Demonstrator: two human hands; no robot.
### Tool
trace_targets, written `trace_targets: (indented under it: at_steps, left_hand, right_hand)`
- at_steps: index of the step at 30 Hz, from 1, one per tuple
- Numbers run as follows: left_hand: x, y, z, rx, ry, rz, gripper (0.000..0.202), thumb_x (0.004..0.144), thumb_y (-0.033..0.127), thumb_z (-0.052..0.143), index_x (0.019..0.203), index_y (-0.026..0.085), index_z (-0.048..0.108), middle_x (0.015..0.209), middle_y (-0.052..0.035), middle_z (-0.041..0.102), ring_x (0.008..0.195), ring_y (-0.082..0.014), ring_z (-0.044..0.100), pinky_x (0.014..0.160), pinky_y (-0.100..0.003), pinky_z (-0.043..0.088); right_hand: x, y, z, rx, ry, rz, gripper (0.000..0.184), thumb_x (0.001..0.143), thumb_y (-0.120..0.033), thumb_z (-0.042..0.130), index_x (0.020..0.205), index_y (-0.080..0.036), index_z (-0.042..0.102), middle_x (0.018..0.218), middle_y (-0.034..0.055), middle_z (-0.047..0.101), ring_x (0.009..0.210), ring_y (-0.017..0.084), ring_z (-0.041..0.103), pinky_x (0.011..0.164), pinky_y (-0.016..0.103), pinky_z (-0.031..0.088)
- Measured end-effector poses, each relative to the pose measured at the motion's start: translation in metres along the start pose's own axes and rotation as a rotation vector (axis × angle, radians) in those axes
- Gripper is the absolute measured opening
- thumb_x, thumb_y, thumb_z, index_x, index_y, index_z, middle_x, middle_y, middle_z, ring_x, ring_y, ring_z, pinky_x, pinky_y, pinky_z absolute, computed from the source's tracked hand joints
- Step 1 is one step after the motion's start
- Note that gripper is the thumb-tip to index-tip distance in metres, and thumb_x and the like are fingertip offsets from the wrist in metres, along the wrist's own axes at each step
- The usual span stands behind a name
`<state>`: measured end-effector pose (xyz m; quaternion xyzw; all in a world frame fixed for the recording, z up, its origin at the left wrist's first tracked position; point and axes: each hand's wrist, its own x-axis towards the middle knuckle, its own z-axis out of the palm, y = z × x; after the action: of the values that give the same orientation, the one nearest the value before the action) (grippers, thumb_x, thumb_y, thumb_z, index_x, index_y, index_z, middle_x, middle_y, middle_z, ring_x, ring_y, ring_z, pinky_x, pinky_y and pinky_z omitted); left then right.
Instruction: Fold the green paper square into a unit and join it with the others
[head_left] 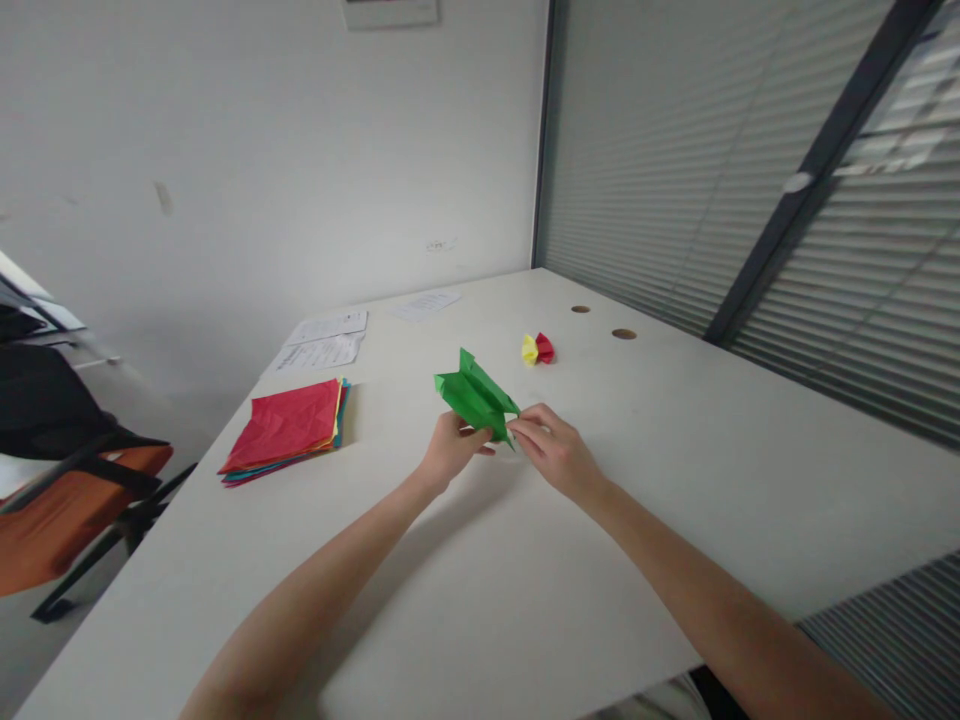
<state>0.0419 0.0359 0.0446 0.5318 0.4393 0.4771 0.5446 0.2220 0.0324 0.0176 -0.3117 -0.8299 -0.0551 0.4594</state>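
A folded green paper (474, 392), with pointed corners and a lengthwise crease, is held up above the white table (420, 620). My left hand (454, 446) grips its lower edge from the left, thumb on the near side. At its right end, the fingertips of my right hand (553, 448) pinch a corner. Both hands are closed on the same sheet, and some fingers are hidden behind it. Beyond them on the table lie a small yellow folded paper (529, 349) and a red folded paper (544, 348), touching each other.
A stack of coloured paper (289, 425), red on top, sits at the left. Printed sheets (322, 340) lie at the far left, near the wall. Two round holes (624, 334) pierce the tabletop by the blinds (637, 200). An orange-seated chair (82, 515) stands off the left edge.
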Motion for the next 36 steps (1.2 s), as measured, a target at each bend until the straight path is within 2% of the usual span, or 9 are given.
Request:
trace_targets:
  at_steps: [4, 8, 11, 17, 22, 27, 32, 36]
  left_hand:
    - [0.005, 0.001, -0.003, 0.040, 0.025, -0.019, 0.016, 0.065, 0.008, 0.065, 0.081, 0.009, 0.066, 0.079, -0.0083, 0.071, 0.065, -0.0164, 0.067, 0.056, -0.026, 0.057]
    - [0.006, 0.005, -0.009, 0.118, -0.019, -0.063, 0.016, 0.066, 0.006, 0.064, 0.082, 0.008, 0.066, 0.079, -0.0084, 0.070, 0.063, -0.0156, 0.067, 0.053, -0.024, 0.056]
    - [0.007, 0.005, -0.013, 0.158, -0.072, -0.073, 0.017, 0.068, 0.007, 0.065, 0.085, 0.009, 0.067, 0.080, -0.0083, 0.071, 0.062, -0.0148, 0.066, 0.052, -0.024, 0.055]
    - [0.008, 0.001, -0.015, 0.162, -0.124, -0.089, 0.015, 0.065, 0.011, 0.071, 0.080, 0.008, 0.068, 0.078, -0.0084, 0.071, 0.063, -0.0154, 0.066, 0.052, -0.023, 0.056]
    - [0.006, -0.002, -0.009, 0.103, -0.085, -0.065, 0.016, 0.061, 0.012, 0.074, 0.076, 0.008, 0.067, 0.075, -0.0088, 0.070, 0.065, -0.0178, 0.067, 0.058, -0.028, 0.058]
    - [0.007, -0.002, -0.009, 0.169, -0.085, -0.003, 0.012, 0.063, 0.009, 0.068, 0.075, 0.009, 0.068, 0.072, -0.0075, 0.070, 0.063, -0.0176, 0.066, 0.056, -0.028, 0.057]
    - [0.012, -0.003, -0.019, 0.325, -0.088, 0.048, 0.012, 0.065, 0.006, 0.060, 0.074, 0.010, 0.067, 0.066, -0.0046, 0.068, 0.056, -0.0140, 0.063, 0.050, -0.024, 0.053]
    - [0.014, -0.003, -0.025, 0.370, -0.119, 0.034, 0.010, 0.066, 0.007, 0.059, 0.072, 0.011, 0.065, 0.066, -0.0047, 0.068, 0.056, -0.0140, 0.063, 0.050, -0.024, 0.053]
  right_hand:
    - [0.002, 0.001, -0.008, 0.013, 0.035, 0.047, 0.026, 0.093, -0.019, 0.049, 0.116, -0.023, 0.060, 0.102, 0.0090, 0.051, 0.084, 0.016, 0.060, 0.077, 0.032, 0.054]
    - [0.003, 0.004, -0.012, 0.197, -0.078, 0.047, 0.033, 0.095, -0.016, 0.043, 0.124, -0.026, 0.057, 0.098, 0.0069, 0.051, 0.081, 0.014, 0.059, 0.074, 0.031, 0.054]
    - [0.001, 0.008, -0.011, 0.266, -0.142, 0.042, 0.033, 0.096, -0.016, 0.041, 0.123, -0.027, 0.058, 0.096, 0.0060, 0.052, 0.080, 0.013, 0.059, 0.073, 0.029, 0.053]
    - [-0.002, 0.014, -0.006, 0.156, -0.167, 0.034, 0.024, 0.095, -0.020, 0.046, 0.106, -0.023, 0.067, 0.096, 0.0066, 0.053, 0.076, 0.014, 0.061, 0.070, 0.029, 0.054]
    - [0.000, 0.007, -0.004, 0.095, -0.128, 0.051, 0.021, 0.094, -0.021, 0.048, 0.092, -0.020, 0.068, 0.091, 0.0055, 0.053, 0.067, 0.012, 0.059, 0.065, 0.027, 0.054]
    - [0.004, 0.002, -0.006, 0.052, -0.130, 0.008, 0.018, 0.092, -0.018, 0.050, 0.096, -0.019, 0.067, 0.094, 0.0070, 0.051, 0.075, 0.014, 0.060, 0.070, 0.030, 0.055]
    - [0.003, 0.007, -0.013, -0.038, -0.165, -0.062, 0.030, 0.090, -0.011, 0.047, 0.111, -0.023, 0.065, 0.103, 0.0080, 0.049, 0.081, 0.014, 0.060, 0.074, 0.031, 0.056]
    - [0.001, 0.009, -0.014, -0.078, -0.198, -0.059, 0.024, 0.091, -0.012, 0.049, 0.102, -0.022, 0.067, 0.105, 0.0083, 0.052, 0.085, 0.015, 0.061, 0.074, 0.030, 0.056]
